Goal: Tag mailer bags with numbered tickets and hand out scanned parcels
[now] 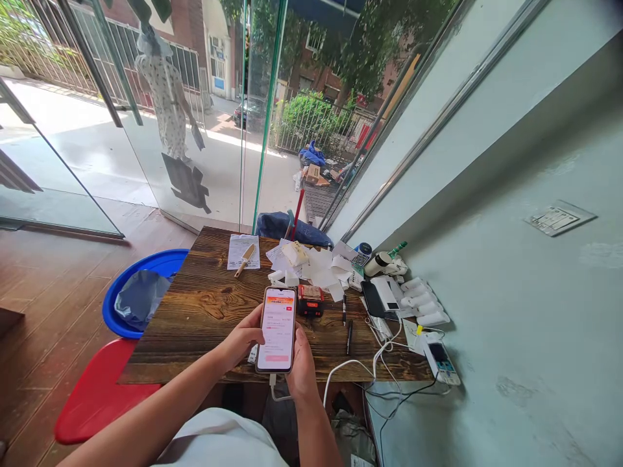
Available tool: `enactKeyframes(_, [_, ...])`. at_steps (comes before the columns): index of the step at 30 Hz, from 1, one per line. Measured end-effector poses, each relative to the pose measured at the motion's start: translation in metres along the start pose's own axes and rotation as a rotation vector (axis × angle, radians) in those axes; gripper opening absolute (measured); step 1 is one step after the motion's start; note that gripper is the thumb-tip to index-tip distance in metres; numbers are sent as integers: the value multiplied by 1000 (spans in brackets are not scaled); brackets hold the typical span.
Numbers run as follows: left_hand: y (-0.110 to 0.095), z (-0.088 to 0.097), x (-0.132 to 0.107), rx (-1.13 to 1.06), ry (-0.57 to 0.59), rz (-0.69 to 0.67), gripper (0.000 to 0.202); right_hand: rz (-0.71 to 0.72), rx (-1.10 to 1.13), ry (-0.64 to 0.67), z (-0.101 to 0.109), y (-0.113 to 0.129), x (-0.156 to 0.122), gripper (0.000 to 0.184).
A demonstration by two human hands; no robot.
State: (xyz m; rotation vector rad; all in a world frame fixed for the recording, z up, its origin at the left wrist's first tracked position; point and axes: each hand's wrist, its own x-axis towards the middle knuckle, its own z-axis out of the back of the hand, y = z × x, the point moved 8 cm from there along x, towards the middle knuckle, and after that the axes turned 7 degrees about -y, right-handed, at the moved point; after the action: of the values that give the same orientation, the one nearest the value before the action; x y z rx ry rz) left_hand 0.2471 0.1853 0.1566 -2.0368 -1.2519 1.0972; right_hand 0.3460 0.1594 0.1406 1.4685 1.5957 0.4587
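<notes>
A smartphone (276, 331) with a lit white and orange screen is held upright between both hands over the near edge of the wooden table (189, 311). My left hand (243, 338) grips its left side, with the thumb over the screen's edge. On the other side my right hand (302, 363) is wrapped round the lower right edge. A white charging cable (273, 383) is plugged into the phone's bottom. Just beyond the phone sits a red and black battery pack (310, 300). Two black pens, one of them a pen (349, 338) near my right hand, lie on the wood.
A scraper (244, 261) rests on a paper sheet at the far left. Loose papers (324, 269), a black phone (372, 299), white paper rolls (423, 301) and a card terminal (442, 360) crowd the right. A blue tub (117, 285) and red stool (97, 395) stand left.
</notes>
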Motion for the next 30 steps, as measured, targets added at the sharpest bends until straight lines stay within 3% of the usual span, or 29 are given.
enactKeyframes(12, [7,13,3,-1,-135,45,48,5,-25,19,5,-6,3,46])
enactKeyframes(16, [6,12,4,51,-72,-9,47,-24,-18,-36,11,-10,4,47])
enactKeyframes(20, [4,6,2,86,38,-56,63,-18,-12,17,4,-8,2,45])
enactKeyframes(30, [2,2,2,28,-57,23,56,-9,-14,-1,5,-3,2,50])
